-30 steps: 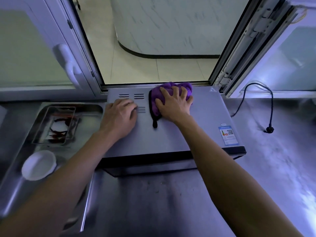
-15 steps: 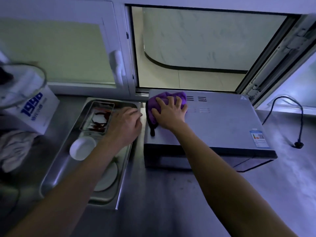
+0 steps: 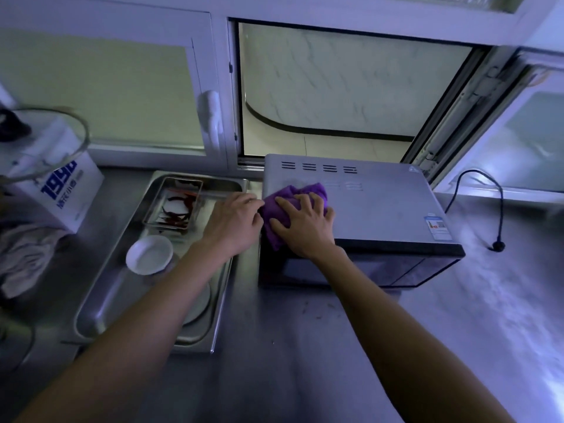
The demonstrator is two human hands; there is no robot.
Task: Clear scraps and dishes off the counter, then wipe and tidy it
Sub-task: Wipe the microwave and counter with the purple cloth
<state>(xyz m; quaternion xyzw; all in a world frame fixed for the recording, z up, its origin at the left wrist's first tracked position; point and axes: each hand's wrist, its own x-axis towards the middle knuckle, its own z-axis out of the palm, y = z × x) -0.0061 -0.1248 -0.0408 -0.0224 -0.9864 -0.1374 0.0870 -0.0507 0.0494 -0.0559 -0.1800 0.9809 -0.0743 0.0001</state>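
Note:
My right hand (image 3: 305, 224) presses a purple cloth (image 3: 280, 206) flat on the top left corner of a silver microwave (image 3: 384, 206), fingers spread. Part of the cloth hangs over the microwave's left edge. My left hand (image 3: 235, 221) rests against the microwave's left side, fingers loosely bent and touching the cloth's edge. Left of the microwave, a steel tray (image 3: 100, 303) holds a small steel dish with red chilli scraps (image 3: 174, 206), a small white bowl (image 3: 149, 254) and a white plate (image 3: 198, 306) partly hidden by my left arm.
A white box with blue print (image 3: 61, 190) carries a glass lid (image 3: 42, 141) at the far left, with a grey rag (image 3: 24, 257) beside it. The microwave's black cord and plug (image 3: 497, 245) lie on the steel counter (image 3: 305, 346) at right. Behind is an open window (image 3: 335, 93).
My right hand has slid the cloth from the back of the microwave's top towards its front left corner. My left hand has moved off the top to the left edge. The view has shifted left.

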